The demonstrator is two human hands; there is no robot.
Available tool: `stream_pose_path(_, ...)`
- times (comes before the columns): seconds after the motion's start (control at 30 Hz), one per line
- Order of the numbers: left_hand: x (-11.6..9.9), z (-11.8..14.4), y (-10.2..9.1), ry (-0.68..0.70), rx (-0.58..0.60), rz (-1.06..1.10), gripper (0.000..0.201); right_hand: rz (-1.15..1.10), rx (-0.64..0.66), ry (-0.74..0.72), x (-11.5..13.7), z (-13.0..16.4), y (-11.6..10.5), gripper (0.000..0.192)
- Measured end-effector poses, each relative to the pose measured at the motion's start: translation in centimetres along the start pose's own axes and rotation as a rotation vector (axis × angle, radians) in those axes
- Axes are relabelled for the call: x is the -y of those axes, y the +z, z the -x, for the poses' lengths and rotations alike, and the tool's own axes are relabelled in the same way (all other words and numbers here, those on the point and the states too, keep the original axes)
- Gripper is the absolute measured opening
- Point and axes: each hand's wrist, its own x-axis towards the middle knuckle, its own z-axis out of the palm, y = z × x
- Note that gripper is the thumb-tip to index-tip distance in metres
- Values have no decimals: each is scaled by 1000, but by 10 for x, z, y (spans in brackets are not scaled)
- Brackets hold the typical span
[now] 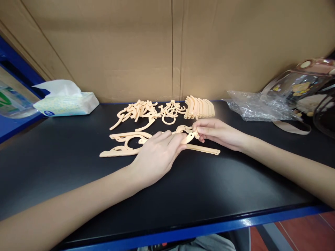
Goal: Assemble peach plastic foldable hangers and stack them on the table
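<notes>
My left hand is closed around a peach plastic hanger arm, whose holed end sticks out past the thumb. Close beside that end, my right hand pinches a small peach plastic hanger piece, mostly covered by the fingers. I cannot tell whether the two parts are joined. Under and around my left hand lie folding hanger parts: a long straight arm reaches out to the right, while curved arms and a round hook show on the left.
Behind my hands are a tangled pile of hanger parts, several hooks and a row of stacked arms. A tissue pack stands left. Crumpled clear plastic bags and a transparent bag are right. Cardboard walls the back.
</notes>
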Motion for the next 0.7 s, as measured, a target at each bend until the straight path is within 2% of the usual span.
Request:
stream_pose_path(0.2, 1, 0, 1, 39, -16, 3, 25, 118, 40, -15, 0, 0, -4, 21)
stream_pose_path(0.43, 3, 1, 3, 51, 12, -16, 28, 349, 12, -55, 7, 2, -4, 27)
stream_pose_path(0.7, 3, 1, 4, 74, -15, -48, 25, 353, 35, -60, 6, 1, -5, 23)
